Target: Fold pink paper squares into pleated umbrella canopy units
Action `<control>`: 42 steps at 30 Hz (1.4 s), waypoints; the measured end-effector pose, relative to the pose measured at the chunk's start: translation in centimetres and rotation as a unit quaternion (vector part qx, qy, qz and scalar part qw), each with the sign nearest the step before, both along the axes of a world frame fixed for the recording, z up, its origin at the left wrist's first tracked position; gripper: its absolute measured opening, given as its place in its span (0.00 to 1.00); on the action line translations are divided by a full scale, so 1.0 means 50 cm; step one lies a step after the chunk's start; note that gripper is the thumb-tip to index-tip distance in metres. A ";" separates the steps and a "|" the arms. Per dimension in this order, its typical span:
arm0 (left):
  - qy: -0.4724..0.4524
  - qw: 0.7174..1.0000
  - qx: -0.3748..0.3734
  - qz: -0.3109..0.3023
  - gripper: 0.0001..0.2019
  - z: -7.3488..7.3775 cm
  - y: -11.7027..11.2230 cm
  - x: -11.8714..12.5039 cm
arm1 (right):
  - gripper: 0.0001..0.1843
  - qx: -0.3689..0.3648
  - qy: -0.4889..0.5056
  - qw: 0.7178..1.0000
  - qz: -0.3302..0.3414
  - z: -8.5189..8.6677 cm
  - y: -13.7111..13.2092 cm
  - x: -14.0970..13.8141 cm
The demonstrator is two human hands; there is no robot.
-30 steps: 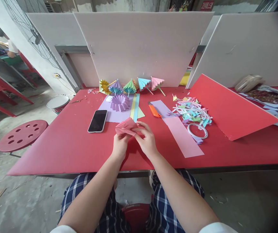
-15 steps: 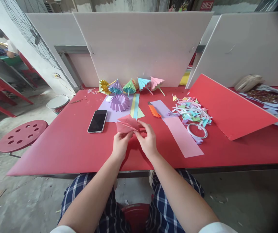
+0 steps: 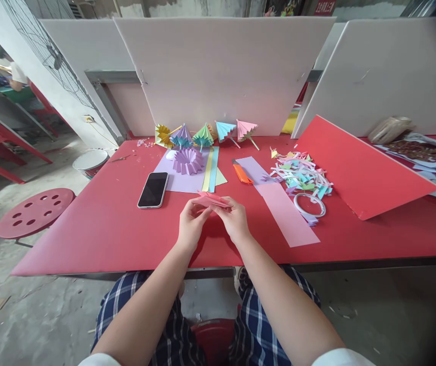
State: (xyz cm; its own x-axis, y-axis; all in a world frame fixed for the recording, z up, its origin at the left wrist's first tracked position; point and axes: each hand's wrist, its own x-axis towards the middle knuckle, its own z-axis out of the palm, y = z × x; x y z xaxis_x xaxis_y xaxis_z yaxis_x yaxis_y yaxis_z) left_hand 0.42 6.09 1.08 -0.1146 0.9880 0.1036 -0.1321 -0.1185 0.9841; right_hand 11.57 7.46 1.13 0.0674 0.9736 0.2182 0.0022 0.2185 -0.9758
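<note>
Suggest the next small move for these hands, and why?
I'd probably pinch the folded pink paper along its creases: the left hand and right hand both already hold it over the red tabletop, and several layers seem to show at its edge.

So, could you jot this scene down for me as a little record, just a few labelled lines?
Left fingers: holding folded coral paper
Right fingers: holding the same paper from its other side
Work surface: red table
Ahead-left of hands: phone, screen dark
Straight ahead: purple pleated paper ring on a lilac sheet
Ahead-right: orange cutter
Right: pink paper strip, with a heap of paper scraps beyond it
Far edge: row of small paper umbrellas, several colours
</note>
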 end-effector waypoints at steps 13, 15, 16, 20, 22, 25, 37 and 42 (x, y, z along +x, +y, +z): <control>-0.021 0.995 -0.016 -0.092 0.24 0.003 -0.002 0.001 | 0.14 -0.096 0.152 0.984 0.012 -0.006 0.007 0.004; 0.010 0.995 -0.013 -0.097 0.25 0.008 -0.003 -0.004 | 0.15 -0.102 0.156 0.982 0.008 -0.005 0.012 0.012; 0.029 0.994 -0.012 -0.100 0.25 0.010 -0.003 -0.008 | 0.15 -0.102 0.161 0.982 0.003 -0.005 0.014 0.017; 0.090 0.986 -0.017 -0.142 0.25 0.017 -0.003 -0.031 | 0.14 -0.089 0.166 0.982 -0.024 0.003 0.025 0.048; 0.109 0.980 -0.021 -0.167 0.26 0.019 -0.002 -0.041 | 0.13 -0.076 0.145 0.986 -0.023 0.008 0.027 0.061; 0.119 0.978 -0.038 -0.165 0.31 0.021 0.000 -0.048 | 0.12 -0.064 0.113 0.991 -0.015 0.015 0.025 0.072; 0.035 0.986 -0.093 -0.135 0.14 0.004 -0.002 -0.018 | 0.11 -0.065 0.146 0.986 -0.044 0.010 0.029 0.070; 0.073 0.985 -0.084 -0.131 0.16 0.007 -0.001 -0.024 | 0.13 -0.076 0.223 0.972 -0.027 0.013 0.036 0.085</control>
